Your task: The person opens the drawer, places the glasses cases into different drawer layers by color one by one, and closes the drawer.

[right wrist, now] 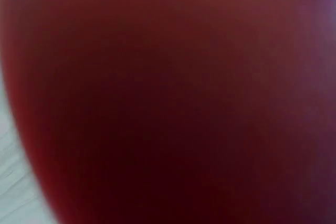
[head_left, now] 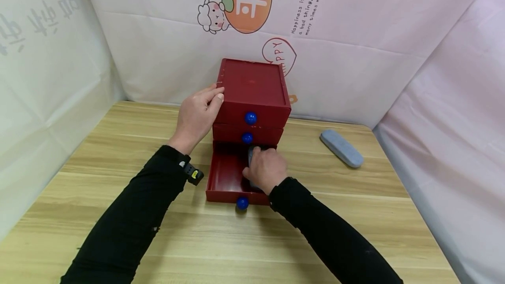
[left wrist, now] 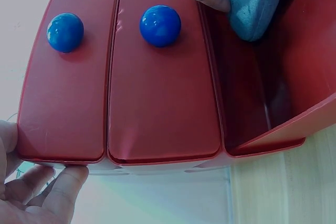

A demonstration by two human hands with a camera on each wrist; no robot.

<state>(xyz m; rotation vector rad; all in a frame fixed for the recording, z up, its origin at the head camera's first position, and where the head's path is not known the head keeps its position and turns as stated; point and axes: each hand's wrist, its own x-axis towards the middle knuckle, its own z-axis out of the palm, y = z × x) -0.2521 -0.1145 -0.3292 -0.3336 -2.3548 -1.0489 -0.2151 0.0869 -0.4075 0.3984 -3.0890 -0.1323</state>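
A small red drawer cabinet [head_left: 252,83] with blue knobs stands on the table. Its bottom drawer [head_left: 225,178] is pulled out, the upper two pushed in. My left hand [head_left: 197,115] rests against the cabinet's upper left side, fingertips on the side wall by the top drawer. Inside the bottom drawer, my right hand [head_left: 267,169] pinches a grey, fabric-textured glasses case [left wrist: 251,9] between thumb and fingers. In the head view that hand covers most of the case. Red drawer wall [right wrist: 168,98], blurred, fills the right wrist view.
A second grey glasses case [head_left: 341,148] lies on the wooden table [head_left: 327,231] to the right of the cabinet. Behind it hangs a white printed cloth [head_left: 347,69], with more cloth at both sides. A dark band [head_left: 192,172] sits on my left wrist.
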